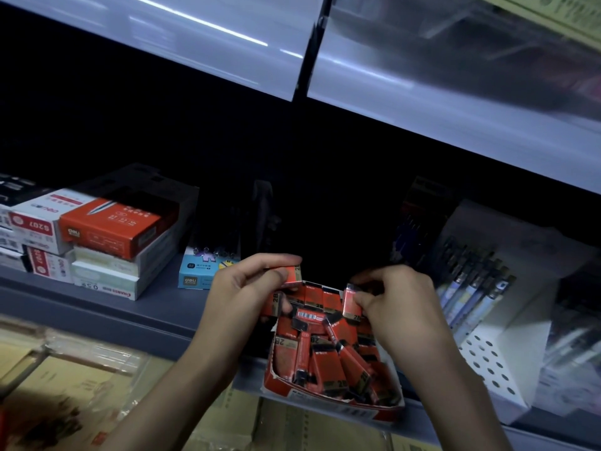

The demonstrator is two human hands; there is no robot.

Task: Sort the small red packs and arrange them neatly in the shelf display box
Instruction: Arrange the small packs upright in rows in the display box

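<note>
A red display box (328, 397) sits at the shelf's front edge, holding several small red packs (325, 362) lying jumbled, with a few standing in a row at the back. My left hand (247, 294) is above the box's back left corner and grips a few red packs (291, 274), one between thumb and fingers on top, another lower in the palm. My right hand (395, 304) is over the back right of the box and pinches one red pack (351, 304) held upright.
Stacked red and white stationery boxes (107, 236) stand on the shelf at left, a small blue box (203, 271) beside them. A white perforated pen holder (487, 320) with pens stands at right. Cardboard cartons (65, 385) lie below. The upper shelf (422, 76) overhangs.
</note>
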